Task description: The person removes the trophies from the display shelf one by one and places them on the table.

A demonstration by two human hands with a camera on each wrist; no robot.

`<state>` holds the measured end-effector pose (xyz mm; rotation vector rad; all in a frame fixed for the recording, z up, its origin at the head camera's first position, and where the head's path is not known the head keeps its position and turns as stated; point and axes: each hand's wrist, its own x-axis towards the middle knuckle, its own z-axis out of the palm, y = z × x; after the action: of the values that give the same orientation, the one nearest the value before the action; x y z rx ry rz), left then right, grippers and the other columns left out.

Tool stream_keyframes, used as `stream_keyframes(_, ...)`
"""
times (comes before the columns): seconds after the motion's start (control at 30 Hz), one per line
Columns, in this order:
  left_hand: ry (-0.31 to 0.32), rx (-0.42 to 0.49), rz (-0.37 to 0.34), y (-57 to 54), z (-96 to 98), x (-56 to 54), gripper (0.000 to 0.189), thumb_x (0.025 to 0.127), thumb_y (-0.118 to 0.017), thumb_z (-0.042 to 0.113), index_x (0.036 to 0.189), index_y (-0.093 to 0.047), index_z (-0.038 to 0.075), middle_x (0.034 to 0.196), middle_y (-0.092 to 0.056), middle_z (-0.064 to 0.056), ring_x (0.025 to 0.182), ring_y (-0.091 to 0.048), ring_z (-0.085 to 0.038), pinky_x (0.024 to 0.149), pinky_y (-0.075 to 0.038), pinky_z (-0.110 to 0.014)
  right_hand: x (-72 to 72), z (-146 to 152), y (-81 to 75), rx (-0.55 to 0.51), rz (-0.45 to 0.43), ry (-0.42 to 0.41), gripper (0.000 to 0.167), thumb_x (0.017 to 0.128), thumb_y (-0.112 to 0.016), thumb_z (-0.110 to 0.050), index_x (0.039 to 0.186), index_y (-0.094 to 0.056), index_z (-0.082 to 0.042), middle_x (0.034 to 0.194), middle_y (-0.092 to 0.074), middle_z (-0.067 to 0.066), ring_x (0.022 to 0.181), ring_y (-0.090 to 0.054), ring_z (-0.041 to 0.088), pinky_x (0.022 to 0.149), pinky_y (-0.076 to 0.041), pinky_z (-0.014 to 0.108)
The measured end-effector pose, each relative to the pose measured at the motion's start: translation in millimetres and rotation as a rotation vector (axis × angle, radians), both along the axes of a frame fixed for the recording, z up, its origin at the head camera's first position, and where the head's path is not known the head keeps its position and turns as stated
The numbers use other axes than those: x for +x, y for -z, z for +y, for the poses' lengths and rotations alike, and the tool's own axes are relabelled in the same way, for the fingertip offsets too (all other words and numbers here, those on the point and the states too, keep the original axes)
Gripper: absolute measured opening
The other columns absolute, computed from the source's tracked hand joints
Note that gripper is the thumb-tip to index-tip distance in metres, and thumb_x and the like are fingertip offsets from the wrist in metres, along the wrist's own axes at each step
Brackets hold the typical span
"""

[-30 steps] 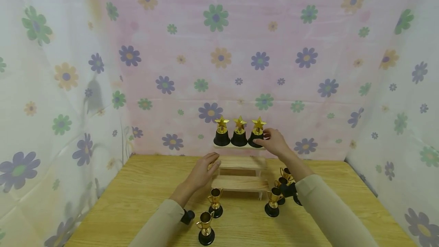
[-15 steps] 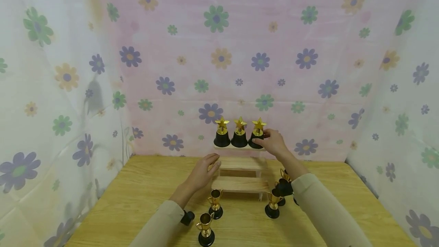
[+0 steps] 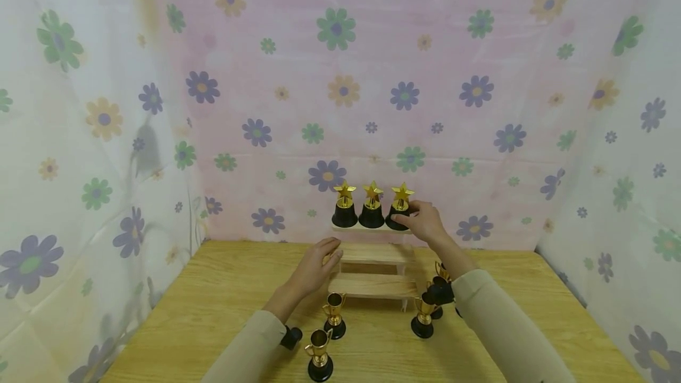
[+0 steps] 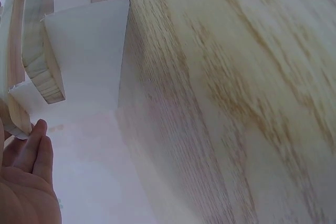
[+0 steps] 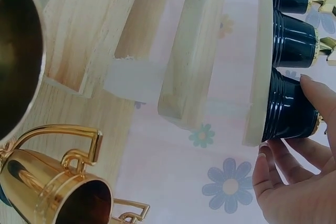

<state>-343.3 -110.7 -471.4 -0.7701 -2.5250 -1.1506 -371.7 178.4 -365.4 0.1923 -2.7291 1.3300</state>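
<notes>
Three star trophies with black bases stand in a row on the top step of a wooden tiered stand (image 3: 372, 252): the left one (image 3: 344, 214), the middle one (image 3: 371, 216) and the right one (image 3: 396, 217). My right hand (image 3: 424, 223) holds the right star trophy by its black base (image 5: 292, 106), thumb on the near side and fingers beyond. At the stand's left end, my left hand (image 3: 314, 265) has its fingers extended against the middle step. In the left wrist view the fingers (image 4: 42, 153) lie beside the end of a board.
Gold trophy cups stand on the wooden table (image 3: 223, 300): two at the front left (image 3: 334, 312) (image 3: 319, 347), and several at the right, one of them (image 3: 424, 312) nearest the stand. My right forearm partly covers the others. A flowered cloth (image 3: 340, 75) hangs behind.
Over the last second my right wrist has lowered and shifted slightly left, while the fingers stay on the right star trophy. The left hand and the trophies keep their places.
</notes>
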Motion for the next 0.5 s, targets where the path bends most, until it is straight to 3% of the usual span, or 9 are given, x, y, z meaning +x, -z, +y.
stream_keyframes(0.5,0.003,-0.001,0.013,0.6,-0.4,-1.6,0.046,0.109,-0.052,0.025,0.140,-0.056,-0.009,0.147,-0.052,-0.026,0.137,-0.049,-0.043,0.111,-0.045,-0.053,14.1,5.4,-6.7,0.029,-0.004,-0.020,0.069,0.098,-0.071,-0.031,0.151,-0.045,0.005,0.148,-0.049,0.025,0.125,-0.052,0.041,0.099,-0.051,0.054)
